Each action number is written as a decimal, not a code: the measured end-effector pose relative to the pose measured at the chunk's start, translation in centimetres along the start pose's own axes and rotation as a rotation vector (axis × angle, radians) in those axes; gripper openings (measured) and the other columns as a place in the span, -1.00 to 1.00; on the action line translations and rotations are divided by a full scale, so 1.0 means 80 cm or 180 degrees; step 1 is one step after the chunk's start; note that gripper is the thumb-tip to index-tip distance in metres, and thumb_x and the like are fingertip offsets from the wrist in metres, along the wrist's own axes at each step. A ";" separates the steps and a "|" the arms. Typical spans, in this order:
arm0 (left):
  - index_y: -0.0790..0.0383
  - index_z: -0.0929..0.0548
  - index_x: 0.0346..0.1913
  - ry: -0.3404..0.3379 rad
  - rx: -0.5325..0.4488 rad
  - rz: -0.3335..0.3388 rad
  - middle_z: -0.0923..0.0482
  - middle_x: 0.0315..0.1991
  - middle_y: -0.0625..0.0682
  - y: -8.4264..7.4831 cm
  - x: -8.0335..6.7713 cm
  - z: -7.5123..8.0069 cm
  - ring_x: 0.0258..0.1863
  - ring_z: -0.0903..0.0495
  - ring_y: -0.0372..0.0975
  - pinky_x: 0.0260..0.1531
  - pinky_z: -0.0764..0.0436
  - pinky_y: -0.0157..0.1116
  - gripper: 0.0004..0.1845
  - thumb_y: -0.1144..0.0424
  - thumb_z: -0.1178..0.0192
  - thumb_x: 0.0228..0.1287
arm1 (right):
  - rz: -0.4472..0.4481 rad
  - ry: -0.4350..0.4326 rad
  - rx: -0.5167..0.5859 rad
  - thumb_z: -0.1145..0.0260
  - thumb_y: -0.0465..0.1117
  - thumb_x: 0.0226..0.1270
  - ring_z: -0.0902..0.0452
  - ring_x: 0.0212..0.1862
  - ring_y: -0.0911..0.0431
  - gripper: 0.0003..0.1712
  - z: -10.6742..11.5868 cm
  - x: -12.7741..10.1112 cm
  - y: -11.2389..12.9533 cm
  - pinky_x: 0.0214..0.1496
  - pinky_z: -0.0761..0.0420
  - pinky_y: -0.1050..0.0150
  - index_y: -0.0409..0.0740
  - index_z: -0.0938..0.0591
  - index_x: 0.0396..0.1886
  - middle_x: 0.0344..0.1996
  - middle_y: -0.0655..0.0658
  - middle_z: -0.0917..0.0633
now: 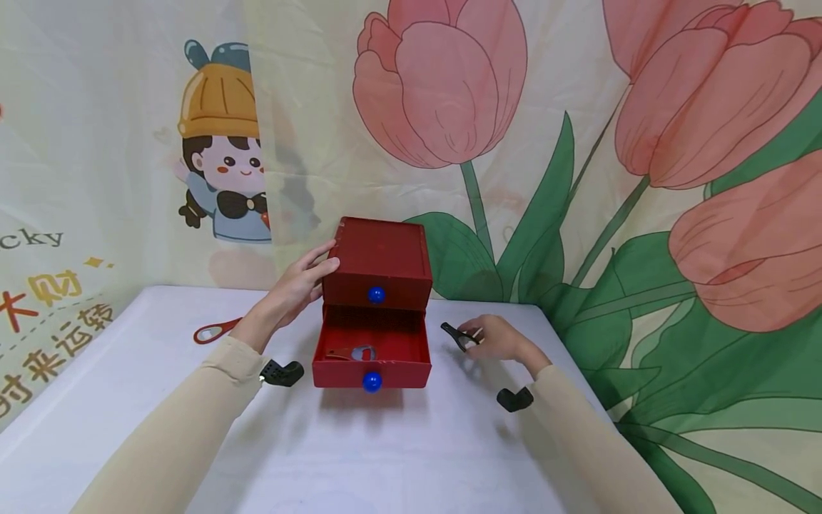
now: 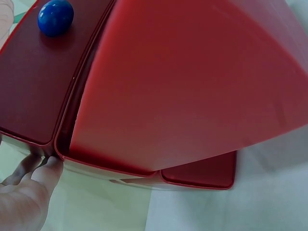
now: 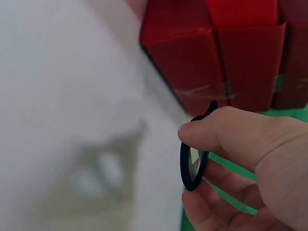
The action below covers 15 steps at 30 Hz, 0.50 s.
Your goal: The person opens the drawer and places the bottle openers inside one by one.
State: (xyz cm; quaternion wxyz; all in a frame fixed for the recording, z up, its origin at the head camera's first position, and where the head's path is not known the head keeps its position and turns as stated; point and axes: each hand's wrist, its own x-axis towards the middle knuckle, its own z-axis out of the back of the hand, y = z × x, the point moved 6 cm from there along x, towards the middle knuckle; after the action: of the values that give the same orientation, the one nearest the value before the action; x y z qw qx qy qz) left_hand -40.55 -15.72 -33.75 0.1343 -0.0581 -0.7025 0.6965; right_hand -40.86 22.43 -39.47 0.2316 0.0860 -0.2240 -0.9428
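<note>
Beige sleeves (image 1: 167,421) nearest. White worktop (image 1: 411,450); red cabinet (image 1: 384,246), lower drawer (image 1: 340,375) pulled out. Left grip (image 1: 289,293), fingers extended, touches cabinet's left side. Right grip (image 1: 504,339) pinches black looped tool (image 1: 459,338) between thumb and fingers, above worktop, right of drawer.

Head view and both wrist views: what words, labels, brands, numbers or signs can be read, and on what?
"cky": backdrop, cut off at the picture's left edge.
"大财": same backdrop, below it.
"时来运转": same backdrop, lowest, first character partly cut off.
No readable text on the red drawer box or in either wrist view.
</note>
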 end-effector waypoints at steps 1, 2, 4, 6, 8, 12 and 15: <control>-0.14 0.01 0.75 -0.0004 0.0004 -0.0001 0.03 0.72 0.12 0.000 0.000 0.000 0.63 -0.17 0.08 0.61 -0.16 0.09 -0.21 -0.09 -0.08 0.65 | 0.0031 0.0015 -0.0014 -0.56 -0.26 0.26 -0.67 0.07 -0.07 -0.44 0.002 -0.001 0.005 0.15 -0.70 -0.05 -0.25 -0.71 0.27 0.03 -0.14 -0.77; -0.14 0.01 0.76 -0.0003 0.0007 -0.0003 0.03 0.72 0.12 0.000 0.000 0.000 0.63 -0.17 0.08 0.61 -0.16 0.09 -0.21 -0.09 -0.08 0.65 | 0.0054 0.0035 -0.0015 -0.57 -0.26 0.26 -0.67 0.07 -0.06 -0.44 0.005 -0.003 0.010 0.13 -0.71 -0.03 -0.24 -0.71 0.27 0.03 -0.12 -0.77; -0.15 0.01 0.75 -0.0001 0.0009 -0.0006 0.03 0.72 0.12 0.000 0.001 0.000 0.63 -0.17 0.08 0.62 -0.15 0.09 -0.20 -0.09 -0.08 0.64 | 0.0102 0.0068 -0.0002 -0.58 -0.27 0.26 -0.66 0.08 -0.06 -0.43 0.010 -0.005 0.020 0.10 -0.72 -0.01 -0.23 -0.71 0.27 0.04 -0.11 -0.77; -0.16 0.01 0.75 0.0004 0.0011 -0.0010 0.04 0.73 0.11 0.000 0.001 0.000 0.64 -0.16 0.08 0.62 -0.14 0.09 -0.20 -0.10 -0.09 0.64 | 0.0166 0.0099 -0.0001 -0.58 -0.28 0.26 -0.66 0.09 -0.09 -0.43 0.015 -0.009 0.030 0.08 -0.74 0.01 -0.22 -0.71 0.28 0.06 -0.12 -0.77; -0.16 0.01 0.75 0.0009 0.0012 -0.0008 0.04 0.73 0.11 0.000 0.001 0.000 0.64 -0.16 0.08 0.62 -0.14 0.09 -0.20 -0.10 -0.09 0.64 | 0.0218 0.0129 0.0013 -0.57 -0.29 0.26 -0.67 0.11 -0.13 -0.44 0.020 -0.014 0.041 0.06 -0.75 0.03 -0.21 -0.71 0.28 0.07 -0.14 -0.77; -0.16 0.02 0.76 0.0014 0.0019 -0.0001 0.05 0.73 0.11 0.000 0.000 0.000 0.64 -0.15 0.09 0.62 -0.14 0.10 -0.20 -0.09 -0.09 0.64 | 0.0319 0.0165 0.0038 -0.56 -0.30 0.27 -0.66 0.14 -0.19 -0.44 0.031 -0.023 0.063 0.04 -0.77 0.05 -0.21 -0.71 0.29 0.07 -0.15 -0.76; -0.16 0.02 0.76 0.0012 0.0010 0.0000 0.05 0.73 0.11 0.000 0.000 0.000 0.64 -0.15 0.09 0.62 -0.14 0.10 -0.20 -0.09 -0.09 0.64 | 0.0428 0.0154 0.0034 -0.56 -0.30 0.26 -0.66 0.11 -0.12 -0.43 0.038 -0.029 0.078 0.02 -0.78 0.10 -0.18 -0.71 0.29 0.07 -0.13 -0.76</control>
State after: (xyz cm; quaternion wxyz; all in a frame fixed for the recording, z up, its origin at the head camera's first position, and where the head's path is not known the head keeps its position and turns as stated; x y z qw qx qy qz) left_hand -40.54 -15.73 -33.79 0.1357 -0.0591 -0.7011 0.6975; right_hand -37.17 19.72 -33.76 0.2993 0.0948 -0.2286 -0.9215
